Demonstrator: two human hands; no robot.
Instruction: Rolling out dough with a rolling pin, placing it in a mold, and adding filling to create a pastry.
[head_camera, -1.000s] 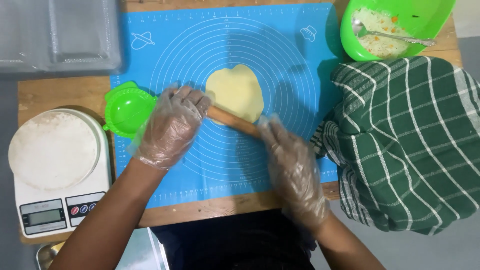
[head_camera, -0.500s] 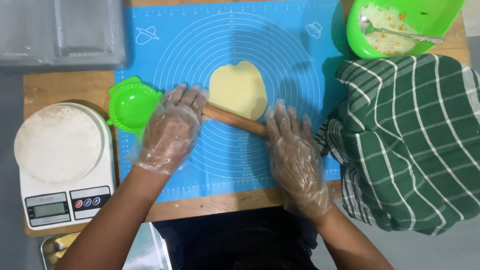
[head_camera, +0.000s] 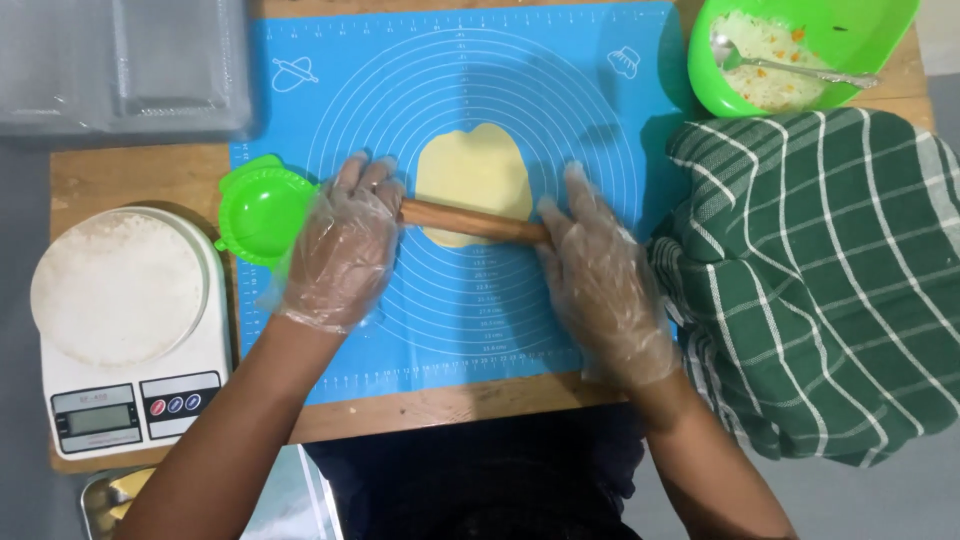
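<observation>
A thin wooden rolling pin (head_camera: 472, 220) lies across the near part of a flat, pale yellow dough round (head_camera: 473, 172) on a blue silicone mat (head_camera: 470, 80). My left hand (head_camera: 340, 250), in a clear plastic glove, presses flat on the pin's left end. My right hand (head_camera: 600, 275), gloved the same way, presses on its right end. Fingers of both hands are stretched forward, palms down on the pin.
A green dumpling press (head_camera: 258, 208) sits at the mat's left edge, touching my left hand. A white kitchen scale (head_camera: 130, 400) carries a bowl of flour (head_camera: 115, 288). A green bowl (head_camera: 880, 30) of filling with a spoon (head_camera: 800, 68) stands far right. A green checked cloth (head_camera: 830, 280) covers the right side. Clear plastic trays (head_camera: 120, 65) lie far left.
Both hands have rolled the pin slightly forward over the dough, and the pin now lies nearly level instead of slanted down to the right.
</observation>
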